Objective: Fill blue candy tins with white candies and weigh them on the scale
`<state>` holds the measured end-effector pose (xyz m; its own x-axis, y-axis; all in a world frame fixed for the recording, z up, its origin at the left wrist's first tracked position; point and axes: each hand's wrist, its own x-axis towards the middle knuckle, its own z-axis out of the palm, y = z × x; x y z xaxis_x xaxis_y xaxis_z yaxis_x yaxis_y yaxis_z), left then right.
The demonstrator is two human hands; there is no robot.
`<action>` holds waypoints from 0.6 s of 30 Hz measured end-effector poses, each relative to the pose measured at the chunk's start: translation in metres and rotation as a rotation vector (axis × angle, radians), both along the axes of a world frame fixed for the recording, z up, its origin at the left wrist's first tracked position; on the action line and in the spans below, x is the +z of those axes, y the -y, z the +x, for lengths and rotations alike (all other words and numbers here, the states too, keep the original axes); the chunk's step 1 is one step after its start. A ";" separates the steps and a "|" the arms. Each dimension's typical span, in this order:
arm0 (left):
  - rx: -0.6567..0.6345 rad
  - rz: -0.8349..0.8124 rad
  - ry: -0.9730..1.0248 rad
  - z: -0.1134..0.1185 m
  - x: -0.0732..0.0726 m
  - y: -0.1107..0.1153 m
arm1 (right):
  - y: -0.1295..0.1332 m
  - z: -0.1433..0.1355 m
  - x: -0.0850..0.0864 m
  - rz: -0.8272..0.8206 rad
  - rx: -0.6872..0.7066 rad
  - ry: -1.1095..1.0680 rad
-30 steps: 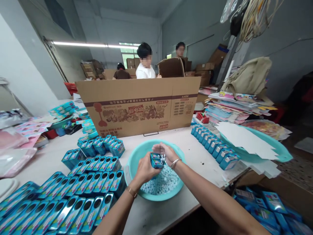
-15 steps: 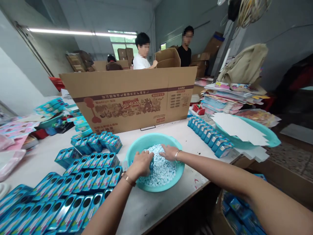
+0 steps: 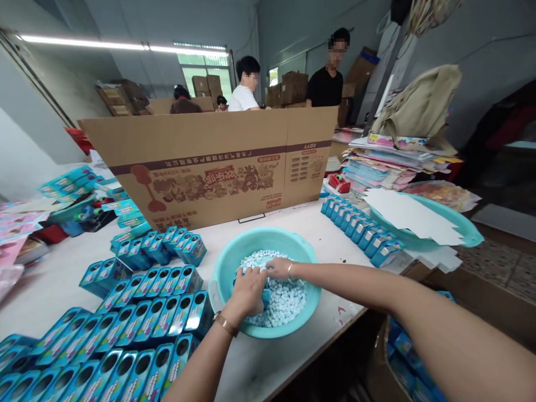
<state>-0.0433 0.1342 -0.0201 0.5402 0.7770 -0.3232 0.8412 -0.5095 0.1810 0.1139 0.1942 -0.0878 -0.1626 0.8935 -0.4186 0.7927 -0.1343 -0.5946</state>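
Observation:
My left hand [image 3: 251,290] is wrapped over a small blue tin [image 3: 266,297] tilted down inside a turquoise basin [image 3: 224,254]. Small pale blue-white candies [image 3: 288,304], loose and pellet-shaped, cover the basin's bottom. From the right, my right hand [image 3: 278,268] reaches over the candies, close against the fingers of my left hand near the tin. Its fingers are bent together, and their tips are partly hidden, so what they hold does not show clearly. The tin's mouth is out of sight.
Rows of blue tins with round openings [image 3: 138,312] stand left of the basin. Another row of tins [image 3: 360,229] lines the right. A large cardboard sheet [image 3: 209,139] stands upright behind. An open carton [image 3: 379,357] with tins is below the table's right edge. Co-workers stand beyond the cardboard.
My right hand has moved left through the candies, up against my left hand and the tin. The view has shifted slightly. Behind the cardboard, a box a co-worker held is out of sight.

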 end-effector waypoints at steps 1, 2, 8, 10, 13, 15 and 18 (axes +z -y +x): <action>0.000 -0.005 0.008 0.000 0.000 -0.001 | 0.005 0.005 -0.002 -0.030 -0.058 -0.036; -0.002 -0.011 0.019 0.001 0.000 -0.001 | 0.009 0.010 -0.005 -0.051 -0.128 -0.074; 0.063 -0.038 0.157 0.002 -0.006 -0.003 | 0.032 0.000 -0.011 -0.044 -0.627 -0.327; 0.141 -0.037 0.230 0.001 -0.010 -0.001 | 0.037 -0.011 -0.006 0.012 -0.741 -0.447; 0.311 -0.030 0.376 -0.001 -0.012 0.003 | 0.039 -0.025 0.010 0.143 -0.835 -0.673; 0.432 -0.013 0.493 -0.001 -0.012 0.006 | 0.036 -0.030 0.025 0.225 -0.861 -0.825; 0.557 0.013 0.663 0.003 -0.008 0.008 | 0.029 -0.035 0.047 0.305 -0.875 -0.995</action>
